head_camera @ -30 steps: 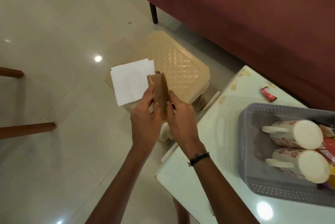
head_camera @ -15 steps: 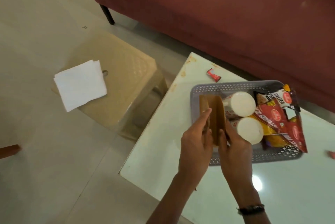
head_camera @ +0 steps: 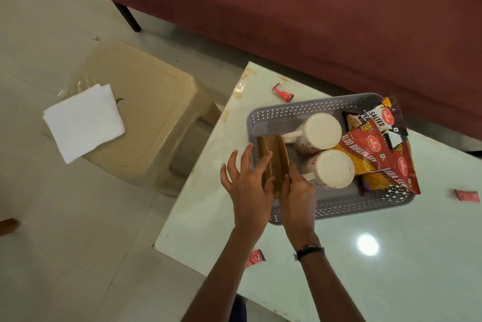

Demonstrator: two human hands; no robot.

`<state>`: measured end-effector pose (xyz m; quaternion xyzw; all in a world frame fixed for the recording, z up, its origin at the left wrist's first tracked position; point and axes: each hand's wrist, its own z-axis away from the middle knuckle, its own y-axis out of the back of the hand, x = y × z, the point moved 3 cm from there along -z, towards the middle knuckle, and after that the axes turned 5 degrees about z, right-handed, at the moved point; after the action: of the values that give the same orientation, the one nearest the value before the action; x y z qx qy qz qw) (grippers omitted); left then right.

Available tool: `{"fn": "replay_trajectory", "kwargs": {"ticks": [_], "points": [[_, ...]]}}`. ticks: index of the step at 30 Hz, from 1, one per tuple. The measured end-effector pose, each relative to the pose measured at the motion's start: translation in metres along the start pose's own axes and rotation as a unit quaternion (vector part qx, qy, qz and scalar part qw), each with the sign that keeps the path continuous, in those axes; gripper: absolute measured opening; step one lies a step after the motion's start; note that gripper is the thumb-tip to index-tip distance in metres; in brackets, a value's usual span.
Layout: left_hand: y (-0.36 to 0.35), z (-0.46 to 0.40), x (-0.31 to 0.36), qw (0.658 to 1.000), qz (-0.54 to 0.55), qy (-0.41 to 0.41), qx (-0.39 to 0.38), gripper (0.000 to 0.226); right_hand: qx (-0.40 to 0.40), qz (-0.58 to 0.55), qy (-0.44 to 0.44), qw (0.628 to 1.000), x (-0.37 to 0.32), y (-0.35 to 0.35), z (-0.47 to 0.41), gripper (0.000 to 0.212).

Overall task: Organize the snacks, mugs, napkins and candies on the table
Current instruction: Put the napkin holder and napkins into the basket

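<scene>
A brown wooden napkin holder [head_camera: 273,152] stands on edge inside the grey plastic basket [head_camera: 313,105], at its left end. My right hand [head_camera: 297,191] grips the holder's near end. My left hand [head_camera: 247,183] lies against the holder's left face with its fingers spread. Two white floral mugs [head_camera: 322,130] [head_camera: 331,169] lie on their sides in the basket, beside red and yellow snack packets [head_camera: 370,149]. Red candies lie loose on the white table [head_camera: 365,269]: one behind the basket [head_camera: 283,92], one at the right [head_camera: 467,195], one near my left forearm [head_camera: 254,257]. White napkins [head_camera: 83,121] sit on a beige stool [head_camera: 156,102].
A maroon sofa [head_camera: 313,8] runs along the far side of the table, with a dark leg [head_camera: 127,16] on the tiled floor. The stool stands left of the table, close to its corner. A wooden piece [head_camera: 7,225] shows at the left edge.
Both hands carried the napkin holder from above the stool over to the table and set it into the basket's left end. My left hand's fingers have spread apart.
</scene>
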<state>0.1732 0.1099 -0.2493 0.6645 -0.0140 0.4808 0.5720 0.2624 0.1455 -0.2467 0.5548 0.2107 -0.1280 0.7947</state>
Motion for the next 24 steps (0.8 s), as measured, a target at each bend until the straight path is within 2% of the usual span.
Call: {"fn": "replay_trajectory", "kwargs": {"ticks": [3,7,10,12,17,20,24], "points": [[0.0,-0.001,-0.003,1.0,0.008,-0.001,0.002,0.045,-0.015,0.026,-0.005,1.0,-0.004,0.008,0.002,0.035],[0.012,0.0,-0.007,0.997,0.077,-0.008,0.022,0.045,-0.036,0.124,-0.005,0.992,-0.016,0.031,0.004,0.045],[0.039,0.002,-0.02,0.988,0.125,0.016,0.085,0.044,0.03,0.05,0.066,0.996,-0.041,0.044,0.008,0.04],[0.061,-0.001,-0.039,0.98,0.151,0.035,0.125,0.039,0.038,-0.021,0.113,0.993,-0.064,0.036,0.006,0.032],[0.124,-0.027,-0.103,0.972,0.119,0.075,0.188,0.033,-0.082,-0.105,0.154,0.979,-0.138,-0.027,-0.01,0.036],[0.162,-0.047,-0.149,0.964,0.084,0.098,0.233,0.038,-0.156,-0.13,0.183,0.962,-0.195,-0.068,-0.019,0.038],[0.202,-0.073,-0.208,0.931,0.083,0.193,0.299,0.044,-0.22,-0.149,0.178,0.948,-0.264,-0.121,-0.029,0.045]]}}
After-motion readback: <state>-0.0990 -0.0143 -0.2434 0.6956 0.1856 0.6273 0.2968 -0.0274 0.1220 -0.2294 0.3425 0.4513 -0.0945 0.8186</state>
